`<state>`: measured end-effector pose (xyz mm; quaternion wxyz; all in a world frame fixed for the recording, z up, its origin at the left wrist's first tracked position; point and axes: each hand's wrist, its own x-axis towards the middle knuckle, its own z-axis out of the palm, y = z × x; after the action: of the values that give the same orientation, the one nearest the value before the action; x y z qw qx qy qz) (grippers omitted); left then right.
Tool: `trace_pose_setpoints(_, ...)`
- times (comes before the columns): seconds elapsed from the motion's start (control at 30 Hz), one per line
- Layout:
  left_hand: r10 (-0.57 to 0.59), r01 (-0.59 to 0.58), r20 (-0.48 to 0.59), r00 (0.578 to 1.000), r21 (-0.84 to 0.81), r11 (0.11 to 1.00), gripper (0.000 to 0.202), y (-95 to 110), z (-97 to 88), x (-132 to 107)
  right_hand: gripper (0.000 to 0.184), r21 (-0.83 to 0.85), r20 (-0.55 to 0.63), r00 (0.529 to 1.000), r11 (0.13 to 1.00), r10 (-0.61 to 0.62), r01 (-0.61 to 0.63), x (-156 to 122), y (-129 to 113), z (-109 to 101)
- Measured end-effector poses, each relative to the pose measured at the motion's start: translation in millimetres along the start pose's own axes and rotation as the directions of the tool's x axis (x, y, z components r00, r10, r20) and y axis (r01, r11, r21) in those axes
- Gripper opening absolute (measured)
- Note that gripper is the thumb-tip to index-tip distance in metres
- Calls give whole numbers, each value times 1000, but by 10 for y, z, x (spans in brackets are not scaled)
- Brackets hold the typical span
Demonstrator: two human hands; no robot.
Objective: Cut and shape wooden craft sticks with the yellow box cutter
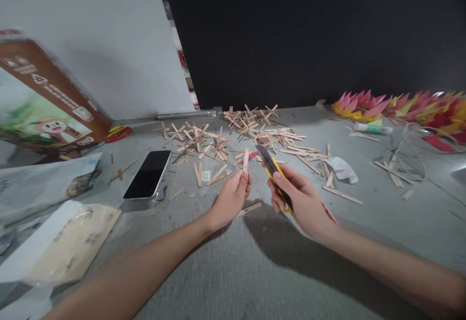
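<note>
Between the thumb and fingers of my left hand (233,194) a wooden craft stick (246,159) is pinched, its upper end pointing up and away from me. My right hand (300,196) is wrapped round a yellow and black utility knife (277,174), thumb on its upper side. The knife's blade end points forward and left, a short gap from the stick. Under my left hand another craft stick (251,208) lies on the grey table. Beyond both hands spreads a loose pile of craft sticks (196,140), some joined into crosses and V shapes.
A smartphone (147,174) lies left of the sticks. Paper packets (73,242) and a brown printed box (47,101) stand further left. At right are crumpled white paper (341,169), a glue tube (373,128), a thin cable (404,150) and pink-yellow paper decorations (364,106). A black panel (309,33) closes the back.
</note>
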<state>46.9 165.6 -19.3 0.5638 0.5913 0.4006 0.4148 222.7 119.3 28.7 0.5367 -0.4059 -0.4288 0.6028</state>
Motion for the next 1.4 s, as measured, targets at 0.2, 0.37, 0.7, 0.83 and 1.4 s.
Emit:
trace_pose_setpoints(0.2, -39, 63, 342, 939, -58, 996, 50, 110, -54, -69, 41, -292, -111, 993, 956, -48, 14, 195, 184, -178)
trace_pose_setpoints(0.37, -44, 71, 484, 874, -37, 997, 53, 115, -110, -75, 41, -197, 37, 999, 980, 19, -11, 210, 250, -246)
trace_pose_setpoints(0.7, -29, -36, 290, 957, 214, 976, 49, 119, 5, -119, 32, -108, -20, 999, 993, -43, 41, 233, 275, -222)
trace_pose_setpoints(0.83, 0, -22, 108, 994, 209, 978, 48, 62, -4, -82, 37, -305, 14, 991, 943, -134, 132, 155, 188, -237)
trace_pose_setpoints(1.4, 122, -123, 38, 992, 536, 835, 46, 21, -220, 97, 50, -781, 344, 887, 430, -308, 452, 87, 285, -441)
